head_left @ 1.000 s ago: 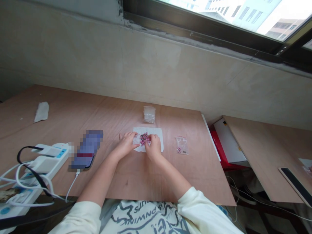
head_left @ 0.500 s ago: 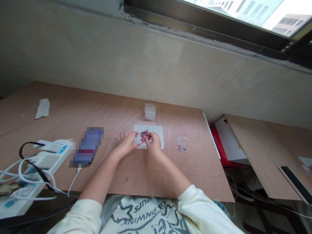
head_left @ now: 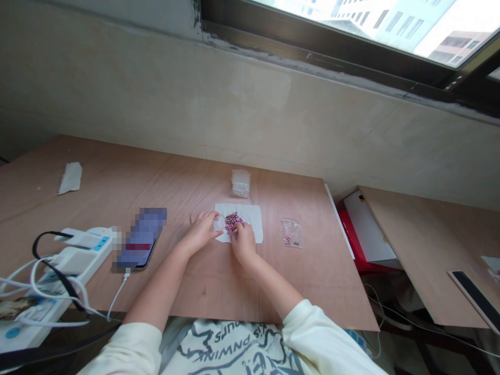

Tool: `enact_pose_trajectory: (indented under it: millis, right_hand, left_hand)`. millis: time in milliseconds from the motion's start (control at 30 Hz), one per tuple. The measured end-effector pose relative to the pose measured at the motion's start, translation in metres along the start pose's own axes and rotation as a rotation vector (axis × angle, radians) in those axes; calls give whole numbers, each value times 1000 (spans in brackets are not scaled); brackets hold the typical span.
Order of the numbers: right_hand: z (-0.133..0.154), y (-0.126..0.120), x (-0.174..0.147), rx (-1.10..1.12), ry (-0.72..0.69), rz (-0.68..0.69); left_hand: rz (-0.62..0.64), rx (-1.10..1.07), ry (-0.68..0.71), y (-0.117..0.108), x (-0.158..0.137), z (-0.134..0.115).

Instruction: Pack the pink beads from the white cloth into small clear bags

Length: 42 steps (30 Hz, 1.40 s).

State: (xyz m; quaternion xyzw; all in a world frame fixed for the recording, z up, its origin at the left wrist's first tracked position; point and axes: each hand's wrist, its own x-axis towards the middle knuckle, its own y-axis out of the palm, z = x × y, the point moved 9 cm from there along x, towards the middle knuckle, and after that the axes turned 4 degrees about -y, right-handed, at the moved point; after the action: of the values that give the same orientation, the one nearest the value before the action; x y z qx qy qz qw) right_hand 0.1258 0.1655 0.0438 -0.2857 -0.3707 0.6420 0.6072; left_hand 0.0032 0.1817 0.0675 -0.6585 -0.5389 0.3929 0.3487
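1. The step in hand seems to be picking among the pile of small pink and dark beads (head_left: 233, 220), with a receiver kept ready beside it; this is my judgement.
2. The pile lies on a thin white sheet (head_left: 253, 219), nearer to its left edge than to its right edge. The sheet lies on a brown wooden table surface (head_left: 203, 299), between its far edge and its near edge.
3. The right hand (head_left: 242, 240) comes over the near edge of the sheet, and its fingertips are at the near side of the pile. The fingers are curled and close together. I cannot tell if they pinch 1 bead, several, or none.
4. The left hand (head_left: 203, 229) is at the left edge of the sheet. Its thumb and fingers pinch a small clear plastic container (head_left: 219, 223), just left of the pile. I cannot tell if this is a bag or a cup, nor what is inside.
5. The next move probably calls for a light, precise pinch by the right hand, without scattering the pile, while the left hand keeps the container steady.
6. A flat transparent bag with a pink top line (head_left: 292, 233), with a few beads inside, lies between the sheet and the right edge of the surface. A stack of clear plastic bags (head_left: 240, 184) lies near the far edge.
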Motion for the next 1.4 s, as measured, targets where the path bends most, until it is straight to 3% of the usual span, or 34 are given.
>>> enact_pose_trajectory:
  millis: [300,533,733,967,1167,1300,1400]
  right_hand:
    - [3,5,2,-86,-25,53]
    - [13,-33,11,161,-8,-93]
    - [38,-43,13,275,-80,-78]
    - [27,-41,7,445,-92,-9]
    - [14,-66,9,697,-28,-32]
    - [-2,-68,10,896,117,-47]
    - [-11,-66,13,880,175,-17]
  left_hand:
    - [8,-5,16,10,-4,-1]
    - [11,-12,19,9,-2,-8]
    - [-40,-124,13,4,8,-17]
    - [-130,-388,44,-10,-7,-22]
    - [28,-768,51,-20,-11,-27]
    - [49,-811,49,-26,-6,-32]
    - [29,-814,53,-29,-2,-33]
